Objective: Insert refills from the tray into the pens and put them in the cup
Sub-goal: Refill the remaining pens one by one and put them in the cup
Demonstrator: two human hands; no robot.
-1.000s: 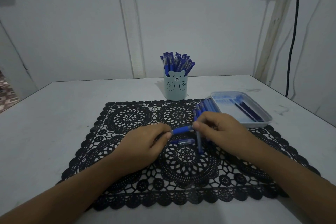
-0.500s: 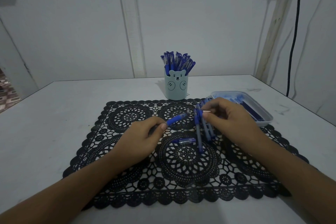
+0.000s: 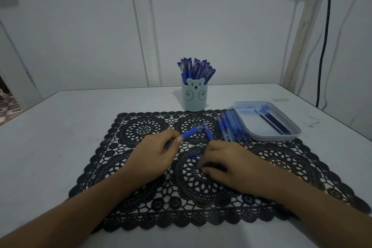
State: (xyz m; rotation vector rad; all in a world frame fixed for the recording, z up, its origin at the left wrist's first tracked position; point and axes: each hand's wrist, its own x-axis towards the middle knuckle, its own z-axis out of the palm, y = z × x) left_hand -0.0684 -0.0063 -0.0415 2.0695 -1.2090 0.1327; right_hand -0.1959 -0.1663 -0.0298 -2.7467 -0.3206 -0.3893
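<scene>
My left hand (image 3: 159, 154) grips a blue pen (image 3: 194, 131) by its barrel, tip pointing up and to the right over the black lace mat (image 3: 141, 197). My right hand (image 3: 225, 159) lies low on the mat with fingers curled over a small blue pen cap (image 3: 194, 156); whether it grips the cap is unclear. A second blue pen (image 3: 208, 134) lies just beyond that hand. Several pens (image 3: 231, 127) lie in a row beside the pale tray (image 3: 281, 137), which holds a few dark refills (image 3: 271, 122). The bear-faced cup (image 3: 194, 96) stands behind, full of blue pens.
The grey table's right edge (image 3: 332, 112) is near the tray. A black cable (image 3: 324, 36) hangs down the wall at the right. A white post (image 3: 144, 26) rises behind the cup.
My right hand has dropped from near the row of pens down to the mat over the cap. My left hand with its pen has shifted slightly back and left.
</scene>
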